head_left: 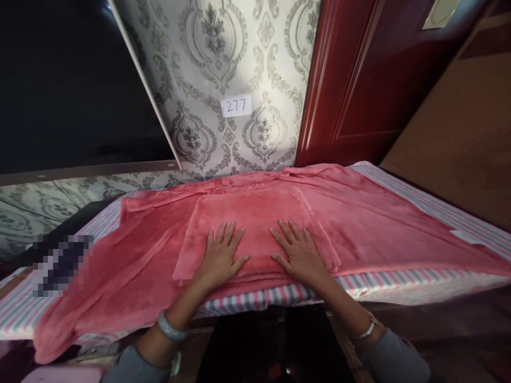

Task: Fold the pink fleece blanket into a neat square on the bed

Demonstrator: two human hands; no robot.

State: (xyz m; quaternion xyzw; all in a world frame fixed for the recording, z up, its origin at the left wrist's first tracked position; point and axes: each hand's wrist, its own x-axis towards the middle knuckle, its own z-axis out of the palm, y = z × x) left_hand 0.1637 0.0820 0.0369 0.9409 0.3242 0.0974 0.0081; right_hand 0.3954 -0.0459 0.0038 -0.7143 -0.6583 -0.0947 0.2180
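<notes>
My left hand [221, 257] lies flat with fingers spread on a square, folded piece of pink plush fabric [247, 215]. My right hand [300, 254] rests the same way on its right half, palm down and fingers apart. Neither hand grips anything. The folded piece lies on top of a larger pink plush blanket [367, 223], which is spread out and wrinkled at the left and along the back. Layered edges show at the folded piece's right side and front.
Under the blanket is a striped cloth [255, 299] covering the table. A dark television screen [75, 85] stands at the back left. Patterned wallpaper bears a paper label [236, 106] reading 277. A red door [359, 74] and a brown board [459, 127] are at the right.
</notes>
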